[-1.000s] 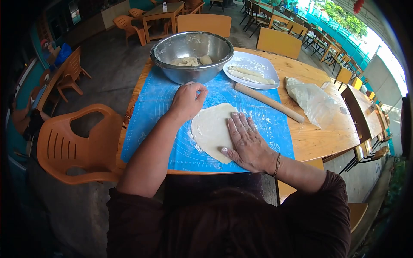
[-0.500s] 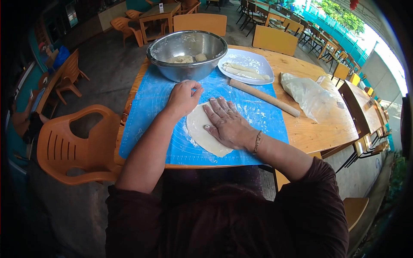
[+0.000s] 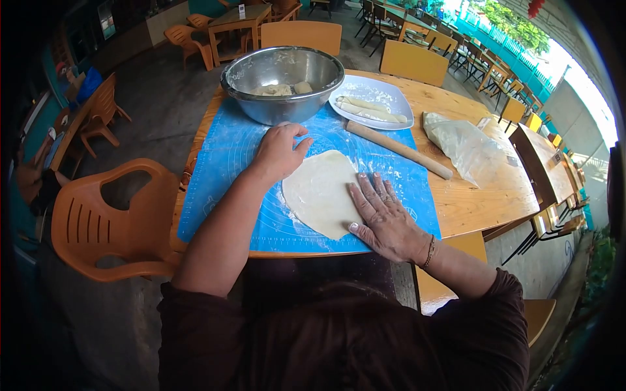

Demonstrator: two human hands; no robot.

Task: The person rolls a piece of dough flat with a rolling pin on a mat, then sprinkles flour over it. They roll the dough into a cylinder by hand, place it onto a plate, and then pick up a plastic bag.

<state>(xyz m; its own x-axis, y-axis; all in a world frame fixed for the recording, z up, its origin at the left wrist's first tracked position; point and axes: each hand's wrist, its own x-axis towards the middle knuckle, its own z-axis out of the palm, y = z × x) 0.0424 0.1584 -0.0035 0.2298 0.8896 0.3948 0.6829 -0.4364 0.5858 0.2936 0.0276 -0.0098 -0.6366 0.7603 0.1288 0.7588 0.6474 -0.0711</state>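
Observation:
A flat, roundish sheet of dough (image 3: 321, 194) lies on the blue mat (image 3: 225, 189), which is dusted with flour. My right hand (image 3: 385, 218), floury and with fingers spread, rests flat on the mat at the sheet's right edge. At the sheet's upper left is my left hand (image 3: 280, 151), its fingers loosely bent and apart, holding nothing. Beyond it stands a metal bowl (image 3: 282, 85) with dough inside. A white plate (image 3: 398, 98) carries rolled dough pieces (image 3: 372, 109). The wooden rolling pin (image 3: 399, 150) lies diagonally behind my right hand.
A clear plastic bag (image 3: 460, 143) lies on the right of the wooden table (image 3: 502, 202). An orange chair (image 3: 117, 218) stands close at the left. More tables and chairs fill the background, and a person's arm (image 3: 29, 176) shows at the far left.
My right hand has slid off the dough toward the lower right, uncovering the sheet's right part. My left hand has stayed nearly in place, its thumb now further from its fingers.

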